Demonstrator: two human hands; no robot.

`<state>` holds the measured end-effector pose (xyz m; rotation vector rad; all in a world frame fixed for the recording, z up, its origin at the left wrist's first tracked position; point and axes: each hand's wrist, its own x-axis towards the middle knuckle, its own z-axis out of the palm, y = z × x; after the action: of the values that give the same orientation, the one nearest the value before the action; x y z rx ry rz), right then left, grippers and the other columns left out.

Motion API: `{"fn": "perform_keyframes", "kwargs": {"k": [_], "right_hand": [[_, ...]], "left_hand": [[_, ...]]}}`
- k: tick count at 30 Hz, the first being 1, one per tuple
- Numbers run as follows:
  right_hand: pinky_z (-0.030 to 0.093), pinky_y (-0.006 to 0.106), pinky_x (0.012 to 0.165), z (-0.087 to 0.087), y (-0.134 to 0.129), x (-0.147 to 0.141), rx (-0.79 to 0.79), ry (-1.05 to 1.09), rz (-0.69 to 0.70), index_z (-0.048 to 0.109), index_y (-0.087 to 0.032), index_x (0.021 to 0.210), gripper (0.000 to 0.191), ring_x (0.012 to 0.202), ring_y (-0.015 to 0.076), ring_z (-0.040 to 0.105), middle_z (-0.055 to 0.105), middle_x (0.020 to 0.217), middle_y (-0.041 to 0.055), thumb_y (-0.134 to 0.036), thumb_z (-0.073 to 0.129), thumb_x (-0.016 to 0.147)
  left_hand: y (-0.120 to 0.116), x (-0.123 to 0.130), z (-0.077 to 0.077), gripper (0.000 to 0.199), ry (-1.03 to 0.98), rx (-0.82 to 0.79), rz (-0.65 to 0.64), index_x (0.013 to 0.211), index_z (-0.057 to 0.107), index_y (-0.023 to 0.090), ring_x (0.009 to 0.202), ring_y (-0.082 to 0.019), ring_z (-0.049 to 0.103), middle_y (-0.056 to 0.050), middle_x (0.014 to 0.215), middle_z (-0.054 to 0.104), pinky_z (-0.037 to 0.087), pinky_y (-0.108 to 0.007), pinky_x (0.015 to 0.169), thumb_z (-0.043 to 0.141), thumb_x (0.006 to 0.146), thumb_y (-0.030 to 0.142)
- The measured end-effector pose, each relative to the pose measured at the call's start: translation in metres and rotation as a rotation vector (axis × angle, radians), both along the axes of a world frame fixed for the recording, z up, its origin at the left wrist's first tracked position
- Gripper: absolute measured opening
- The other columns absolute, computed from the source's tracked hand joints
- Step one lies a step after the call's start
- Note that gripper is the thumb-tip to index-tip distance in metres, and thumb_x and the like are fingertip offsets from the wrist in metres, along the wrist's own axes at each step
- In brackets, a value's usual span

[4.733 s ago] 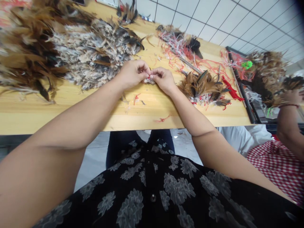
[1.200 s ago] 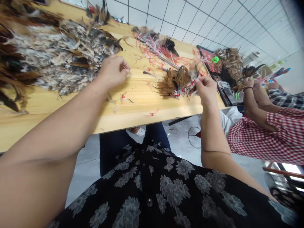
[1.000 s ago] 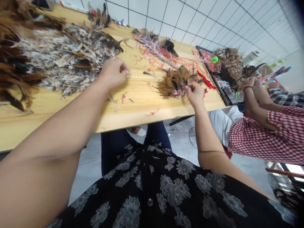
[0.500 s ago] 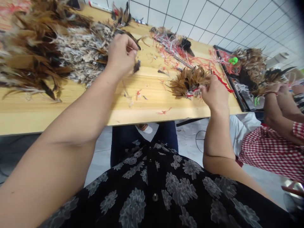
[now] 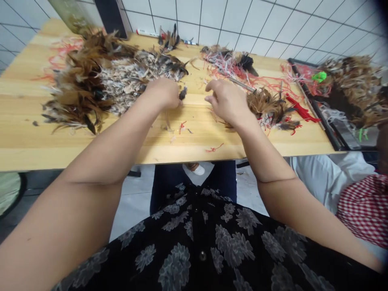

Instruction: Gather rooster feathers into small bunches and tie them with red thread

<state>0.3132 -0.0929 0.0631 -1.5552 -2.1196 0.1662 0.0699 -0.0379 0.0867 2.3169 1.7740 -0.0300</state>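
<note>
My left hand (image 5: pixel 165 93) is at the right edge of a large pile of feathers (image 5: pixel 124 81), brown at the left and pale at the middle. Its fingers curl downward beside a small dark feather tuft (image 5: pixel 182 93); what they hold, if anything, is hidden. To the right, my right hand (image 5: pixel 226 99) hovers over the wooden table (image 5: pixel 145 149), thumb and forefinger apart with nothing between them. A bundle of brown feathers (image 5: pixel 265 103) lies just beyond its wrist, beside red ties (image 5: pixel 301 109).
Pink and white strings (image 5: pixel 224 62) lie at the back near a black tuft (image 5: pixel 247 62). A black-edged tray (image 5: pixel 315 109) at the right holds feathers and a green tie (image 5: pixel 319 76). Markers (image 5: pixel 148 33) lie by the tiled wall. A person's checked clothing (image 5: pixel 363 206) shows at right.
My right hand has let go of the brown feather bundle and moved left toward my left hand. My left hand has turned downward. The view has shifted left, showing more of the table's left end.
</note>
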Motion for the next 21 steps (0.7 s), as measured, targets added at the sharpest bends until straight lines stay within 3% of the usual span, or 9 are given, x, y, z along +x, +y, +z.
{"fn": "perform_keyframes", "kwargs": {"k": [4, 7, 10, 15, 18, 21], "right_hand": [[0.065, 0.056, 0.124, -0.038, 0.039, -0.02, -0.004, -0.009, 0.087, 0.08, -0.027, 0.147, 0.031, 0.137, 0.0379, 0.078, 0.085, 0.145, 0.0149, -0.032, 0.079, 0.117], [0.063, 0.057, 0.132, -0.052, 0.052, -0.03, 0.022, -0.039, 0.112, 0.079, -0.027, 0.157, 0.04, 0.148, 0.0377, 0.073, 0.078, 0.161, 0.0161, -0.027, 0.079, 0.117], [0.059, 0.059, 0.139, -0.058, 0.057, -0.037, 0.048, -0.077, 0.149, 0.084, -0.028, 0.156, 0.043, 0.159, 0.0396, 0.065, 0.076, 0.17, 0.0159, -0.017, 0.078, 0.114], [0.054, 0.063, 0.146, -0.071, 0.06, -0.036, 0.07, -0.015, 0.232, 0.094, -0.03, 0.135, 0.026, 0.163, 0.0397, 0.064, 0.083, 0.162, 0.0148, -0.023, 0.085, 0.112], [0.06, 0.055, 0.135, -0.079, 0.059, -0.032, -0.042, 0.169, 0.259, 0.094, -0.025, 0.115, 0.014, 0.142, 0.0354, 0.077, 0.09, 0.133, 0.0143, -0.022, 0.08, 0.114], [0.066, 0.039, 0.098, -0.078, 0.057, -0.032, -0.293, 0.567, 0.244, 0.087, -0.024, 0.105, 0.027, 0.09, 0.0222, 0.075, 0.08, 0.094, 0.0042, -0.042, 0.078, 0.122]], "left_hand": [[0.017, -0.003, -0.03, 0.009, -0.067, 0.021, 0.007, 0.092, 0.083, 0.022, 0.146, -0.059, 0.083, -0.019, 0.108, 0.089, 0.064, -0.063, 0.129, 0.088, 0.085, 0.019], [0.021, -0.016, -0.04, 0.011, -0.105, 0.031, -0.094, 0.08, 0.073, 0.025, 0.136, -0.056, 0.085, -0.016, 0.093, 0.082, 0.062, -0.06, 0.127, 0.082, 0.084, 0.02], [0.017, -0.028, -0.036, 0.02, -0.233, 0.012, -0.185, 0.075, 0.064, 0.028, 0.121, -0.047, 0.086, -0.01, 0.086, 0.077, 0.061, -0.052, 0.124, 0.081, 0.084, 0.021], [0.006, -0.043, -0.016, 0.005, -0.397, 0.0, -0.256, 0.092, 0.069, 0.029, 0.092, -0.032, 0.077, -0.002, 0.086, 0.077, 0.059, -0.042, 0.098, 0.073, 0.094, 0.027], [0.003, -0.052, -0.015, 0.004, -0.524, -0.013, -0.264, 0.095, 0.07, 0.029, 0.086, -0.029, 0.07, -0.002, 0.087, 0.076, 0.056, -0.041, 0.091, 0.071, 0.098, 0.031], [0.002, -0.059, -0.026, 0.006, -0.771, -0.005, -0.192, 0.103, 0.071, 0.028, 0.093, -0.029, 0.073, -0.005, 0.101, 0.081, 0.061, -0.044, 0.097, 0.072, 0.105, 0.033]]}}
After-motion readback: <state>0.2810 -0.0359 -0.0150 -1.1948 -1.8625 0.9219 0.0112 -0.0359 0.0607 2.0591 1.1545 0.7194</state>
